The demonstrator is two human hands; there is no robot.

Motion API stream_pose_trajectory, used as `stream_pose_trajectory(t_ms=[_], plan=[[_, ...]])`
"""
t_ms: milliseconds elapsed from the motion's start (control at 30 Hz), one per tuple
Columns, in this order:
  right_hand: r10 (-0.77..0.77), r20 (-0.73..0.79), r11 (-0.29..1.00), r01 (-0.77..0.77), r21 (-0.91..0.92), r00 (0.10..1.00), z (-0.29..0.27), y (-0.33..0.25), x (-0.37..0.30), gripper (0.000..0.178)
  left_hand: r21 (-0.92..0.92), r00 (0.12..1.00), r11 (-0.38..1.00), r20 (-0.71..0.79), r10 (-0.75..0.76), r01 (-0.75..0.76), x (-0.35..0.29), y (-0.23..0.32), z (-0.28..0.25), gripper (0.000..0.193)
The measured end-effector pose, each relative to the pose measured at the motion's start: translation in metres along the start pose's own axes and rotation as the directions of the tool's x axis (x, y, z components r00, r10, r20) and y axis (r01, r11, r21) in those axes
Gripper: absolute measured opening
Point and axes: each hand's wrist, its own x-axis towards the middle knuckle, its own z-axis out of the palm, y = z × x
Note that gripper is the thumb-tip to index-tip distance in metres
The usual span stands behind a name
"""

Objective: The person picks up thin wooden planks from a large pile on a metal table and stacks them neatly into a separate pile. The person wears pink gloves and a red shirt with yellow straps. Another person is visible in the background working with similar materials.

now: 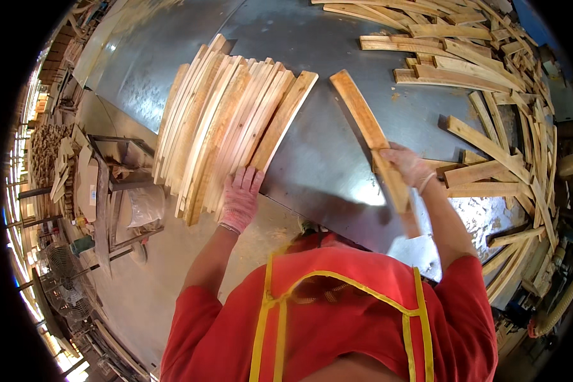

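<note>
Side by side on the metal table (312, 172) lies a row of wooden strips (226, 127), their near ends jutting past the table's edge. My left hand (240, 197), in a pale reddish glove, rests its outstretched fingers on the near ends at the row's right side. One darker strip (286, 118) leans slightly apart at the right of that row. My right hand (404, 164), also gloved, is closed around a single wooden strip (361, 114) and holds it at a slant, its far end pointing up and left. The near end of this strip is blurred.
A loose pile of wooden strips (484, 172) covers the table's right side and far right corner. At the left stand a metal-framed stand (111, 197) with a plastic bag (145, 207) and a fan (67, 280). Stacked wood (44, 149) lies beyond.
</note>
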Motion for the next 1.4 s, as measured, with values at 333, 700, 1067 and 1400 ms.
stream_pose_trajectory(t_ms=[333,700,1067,1400], plan=[[-0.176,-0.066,0.791,0.102,-0.604,0.982,0.267,0.047,0.093,0.06,-0.393,0.97,0.894,-0.019,-0.241,0.214,-0.014,-0.013,-0.003,0.071],[-0.553,-0.161,-0.192,-0.314,-0.93,0.817,-0.095,-0.021,-0.095,0.067,-0.414,0.99,0.906,-0.069,-0.127,0.087,-0.003,-0.004,-0.015,0.08],[-0.58,0.234,-0.157,0.175,-0.972,0.781,-0.098,-0.052,-0.102,0.071,-0.628,0.948,0.727,-0.056,0.313,-0.278,0.155,0.232,-0.133,0.092],[-0.248,-0.21,-0.184,-0.259,-0.948,0.946,-0.241,-0.129,-0.066,0.095,-0.474,0.913,0.8,-0.018,0.408,-0.367,0.207,0.276,-0.124,0.079]])
